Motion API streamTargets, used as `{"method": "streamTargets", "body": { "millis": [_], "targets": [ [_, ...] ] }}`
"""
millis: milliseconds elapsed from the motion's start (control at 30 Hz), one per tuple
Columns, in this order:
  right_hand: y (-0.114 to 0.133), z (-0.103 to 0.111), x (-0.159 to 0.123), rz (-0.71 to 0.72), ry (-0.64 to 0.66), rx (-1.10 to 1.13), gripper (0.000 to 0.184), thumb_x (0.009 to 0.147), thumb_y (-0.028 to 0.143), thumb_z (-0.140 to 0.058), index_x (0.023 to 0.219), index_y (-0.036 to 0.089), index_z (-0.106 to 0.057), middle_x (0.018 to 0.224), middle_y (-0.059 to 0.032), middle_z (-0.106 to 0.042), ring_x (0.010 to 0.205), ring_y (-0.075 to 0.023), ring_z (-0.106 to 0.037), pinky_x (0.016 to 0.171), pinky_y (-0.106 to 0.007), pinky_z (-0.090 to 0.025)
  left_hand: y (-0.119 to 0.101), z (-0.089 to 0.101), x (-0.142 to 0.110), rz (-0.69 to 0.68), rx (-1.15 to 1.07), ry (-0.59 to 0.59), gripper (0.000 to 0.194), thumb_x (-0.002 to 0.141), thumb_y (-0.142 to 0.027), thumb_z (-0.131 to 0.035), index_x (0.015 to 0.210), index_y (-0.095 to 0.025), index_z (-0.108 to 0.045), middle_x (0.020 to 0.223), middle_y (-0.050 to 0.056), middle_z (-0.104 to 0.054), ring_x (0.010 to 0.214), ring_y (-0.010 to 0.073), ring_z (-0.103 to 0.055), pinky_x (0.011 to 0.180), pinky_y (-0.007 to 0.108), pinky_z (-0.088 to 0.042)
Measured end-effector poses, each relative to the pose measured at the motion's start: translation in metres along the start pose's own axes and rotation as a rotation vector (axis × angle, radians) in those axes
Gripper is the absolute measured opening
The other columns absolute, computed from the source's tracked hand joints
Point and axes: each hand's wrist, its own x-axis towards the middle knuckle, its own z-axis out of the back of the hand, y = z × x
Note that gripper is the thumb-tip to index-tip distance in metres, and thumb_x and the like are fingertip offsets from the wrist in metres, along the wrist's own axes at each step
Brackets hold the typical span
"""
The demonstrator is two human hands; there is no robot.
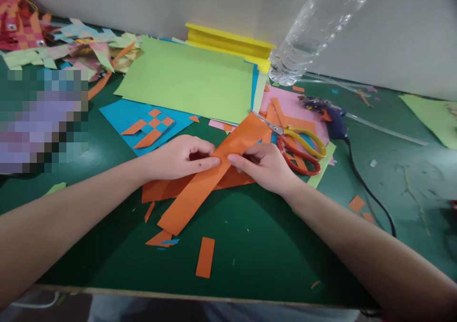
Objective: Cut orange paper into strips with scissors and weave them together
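An orange paper strip (200,188) runs diagonally between my hands above the green table. My left hand (182,157) pinches its left edge, thumb on top. From the other side my right hand (264,165) pinches the same strip, thumb tip close to the left one. Under the strip lies a wider piece of orange paper (157,191), partly hidden. Scissors (303,145) with one yellow and one red handle rest just beyond my right hand. A woven orange and blue paper fish (153,127) sits on a blue sheet (121,112) past my left hand.
Green paper sheets (189,79) and a yellow plastic channel (228,43) lie at the back, beside a water bottle (303,36). A glue gun (332,117) with a black cord is at right. Paper scraps (205,257) dot the table (267,265); woven strips (96,45) pile up far left.
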Motion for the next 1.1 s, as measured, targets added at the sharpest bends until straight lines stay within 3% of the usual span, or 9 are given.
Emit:
{"method": "streamTargets", "body": {
  "millis": [367, 1100],
  "targets": [
    [0.0024, 0.0017, 0.0015, -0.057, -0.001, 0.005, 0.051, 0.084, 0.059, -0.06, 0.054, 0.018, -0.055, 0.05, 0.0009, -0.054, 0.045, -0.0073, -0.041, 0.043, -0.025, -0.029, 0.0008, -0.0008, -0.0006, 0.009, 0.005, 0.001, 0.041, 0.092, -0.035, -0.048, 0.059, -0.02, -0.028, 0.057, -0.004, -0.029, 0.055, 0.011, -0.034, 0.049, 0.025, -0.024],
    [0.0022, 0.0014, 0.0014, -0.058, -0.017, 0.016, 0.056, 0.081, 0.066, -0.06, 0.052, 0.019, -0.053, 0.053, -0.0001, -0.056, 0.047, -0.0084, -0.045, 0.046, -0.025, -0.034, 0.0004, -0.0008, -0.0003, -0.02, 0.018, 0.011, 0.04, 0.093, -0.035, -0.046, 0.06, -0.02, -0.03, 0.057, -0.004, -0.032, 0.057, 0.0113, -0.037, 0.05, 0.025, -0.025]
  ]
}}
